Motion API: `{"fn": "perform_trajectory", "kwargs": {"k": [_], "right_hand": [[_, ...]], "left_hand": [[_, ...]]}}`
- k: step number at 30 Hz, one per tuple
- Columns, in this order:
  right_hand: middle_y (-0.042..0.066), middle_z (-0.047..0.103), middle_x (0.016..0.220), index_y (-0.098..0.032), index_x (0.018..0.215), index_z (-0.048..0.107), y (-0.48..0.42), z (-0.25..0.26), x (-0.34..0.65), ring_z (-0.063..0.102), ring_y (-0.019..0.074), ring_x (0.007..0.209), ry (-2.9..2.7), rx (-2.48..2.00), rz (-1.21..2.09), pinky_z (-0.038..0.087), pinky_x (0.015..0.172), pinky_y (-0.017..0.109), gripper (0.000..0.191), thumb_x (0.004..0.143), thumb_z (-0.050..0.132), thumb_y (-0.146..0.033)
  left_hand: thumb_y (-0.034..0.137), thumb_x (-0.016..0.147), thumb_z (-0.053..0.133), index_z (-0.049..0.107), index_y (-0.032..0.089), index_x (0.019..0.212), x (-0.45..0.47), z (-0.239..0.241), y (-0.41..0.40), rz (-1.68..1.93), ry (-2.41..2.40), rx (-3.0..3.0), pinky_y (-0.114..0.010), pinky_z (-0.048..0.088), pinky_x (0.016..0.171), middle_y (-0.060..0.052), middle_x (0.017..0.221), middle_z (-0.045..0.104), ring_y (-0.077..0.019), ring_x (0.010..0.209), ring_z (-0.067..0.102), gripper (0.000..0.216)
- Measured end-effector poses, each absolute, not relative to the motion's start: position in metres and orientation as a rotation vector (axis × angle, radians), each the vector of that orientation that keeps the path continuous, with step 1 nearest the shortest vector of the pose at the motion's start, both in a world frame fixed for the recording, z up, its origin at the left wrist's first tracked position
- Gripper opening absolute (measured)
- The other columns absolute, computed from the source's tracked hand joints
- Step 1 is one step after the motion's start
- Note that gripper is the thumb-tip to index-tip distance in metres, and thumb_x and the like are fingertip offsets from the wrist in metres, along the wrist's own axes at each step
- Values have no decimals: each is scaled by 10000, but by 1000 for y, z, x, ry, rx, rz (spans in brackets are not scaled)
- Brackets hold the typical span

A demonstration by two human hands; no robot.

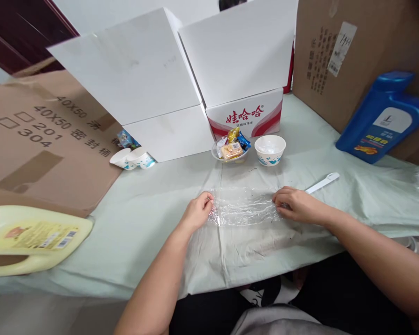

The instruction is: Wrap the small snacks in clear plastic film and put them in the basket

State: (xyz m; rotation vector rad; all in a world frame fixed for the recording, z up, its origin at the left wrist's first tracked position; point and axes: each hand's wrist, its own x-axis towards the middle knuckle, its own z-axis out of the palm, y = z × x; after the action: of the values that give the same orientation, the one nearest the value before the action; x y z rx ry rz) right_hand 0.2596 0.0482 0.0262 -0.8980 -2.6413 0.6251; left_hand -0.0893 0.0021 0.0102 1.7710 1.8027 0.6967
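A clear sheet of cling film (244, 208), creased and shiny, stretches between my two hands just over the tablecloth. Its left end is pinched in the closed fingers of my left hand (195, 211). At the other end, my right hand (300, 204) grips the film with bent fingers. Behind my right hand lies a slim white plastic strip-like tool (322, 183), its near end hidden by the hand. Beyond the film stand a clear bowl of wrapped snacks (231, 150) and a white paper bowl with a blue pattern (270, 150), which has something clear inside.
White boxes (132, 79) and a red-and-white printed carton (246, 114) wall off the back. Brown cartons (45, 139) flank both sides. Two paper bowls (141, 157) sit back left. A yellow jug (38, 239) lies at left; a blue bottle (380, 121) leans at right.
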Motion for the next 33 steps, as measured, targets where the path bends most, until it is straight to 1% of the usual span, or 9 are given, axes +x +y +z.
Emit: {"fn": "perform_trajectory", "kwargs": {"k": [5, 8, 13, 16, 20, 23, 27, 30, 33], "right_hand": [[55, 668, 839, -204, 943, 560, 49, 21, 253, 612, 193, 744, -2337, -1194, 725, 448, 674, 298, 159, 923, 427, -290], [30, 669, 776, -211, 959, 536, 52, 14, 245, 613, 181, 698, -2158, -1321, 783, 447, 658, 284, 148, 934, 404, -274], [79, 689, 962, -202, 965, 580, 59, 2, 236, 636, 211, 863, -2230, -1444, 516, 451, 757, 304, 180, 920, 406, -195], [92, 676, 1045, -194, 993, 609, 57, 4, 237, 636, 215, 886, -2350, -1423, 428, 449, 775, 308, 203, 914, 422, -189], [81, 693, 963, -200, 935, 614, 52, 14, 241, 639, 216, 833, -2383, -1400, 508, 445, 724, 304, 145, 887, 477, -206], [67, 704, 890, -209, 936, 590, 50, 21, 246, 643, 220, 797, -2330, -1419, 656, 445, 684, 307, 130, 900, 475, -257], [72, 717, 1001, -227, 946, 603, 47, 30, 256, 653, 229, 849, -2322, -1303, 876, 468, 703, 323, 170, 907, 482, -340], [69, 707, 1037, -235, 937, 628, 45, 34, 259, 645, 222, 823, -2306, -1236, 900, 469, 669, 321, 220, 895, 495, -405], [41, 699, 877, -236, 888, 606, 45, 31, 255, 617, 192, 716, -2218, -1271, 836, 443, 608, 298, 212, 897, 472, -400]], "left_hand": [[276, 845, 439, 462, 233, 873, -82, 12, 1, 648, 1777, 1629, -231, 446, 525, 44, 629, 631, -128, 510, 598, 56], [285, 832, 465, 441, 232, 864, -78, 16, 0, 643, 1750, 1517, -211, 433, 472, 45, 626, 627, -122, 479, 595, 67], [296, 781, 502, 439, 222, 834, -82, 22, -2, 617, 1706, 1362, -196, 371, 389, 42, 710, 615, -116, 429, 601, 111], [300, 754, 530, 511, 207, 809, -87, 23, -2, 616, 1736, 1442, -209, 384, 431, 34, 698, 601, -113, 460, 588, 110], [324, 702, 632, 624, 204, 774, -87, 28, -6, 498, 1742, 1686, -244, 417, 544, 21, 652, 607, -144, 570, 581, 140], [290, 722, 598, 601, 211, 734, -85, 37, -14, 371, 1764, 1767, -247, 381, 522, 27, 602, 598, -148, 538, 561, 79], [284, 752, 532, 513, 220, 779, -85, 47, -21, 387, 1616, 1577, -251, 402, 515, 18, 693, 651, -145, 516, 583, 72], [308, 757, 526, 516, 215, 779, -90, 49, -19, 435, 1505, 1534, -258, 437, 567, 15, 680, 633, -154, 585, 590, 96], [327, 767, 534, 559, 207, 757, -93, 42, -11, 582, 1624, 1702, -256, 430, 625, 15, 685, 610, -157, 661, 572, 123]]}}
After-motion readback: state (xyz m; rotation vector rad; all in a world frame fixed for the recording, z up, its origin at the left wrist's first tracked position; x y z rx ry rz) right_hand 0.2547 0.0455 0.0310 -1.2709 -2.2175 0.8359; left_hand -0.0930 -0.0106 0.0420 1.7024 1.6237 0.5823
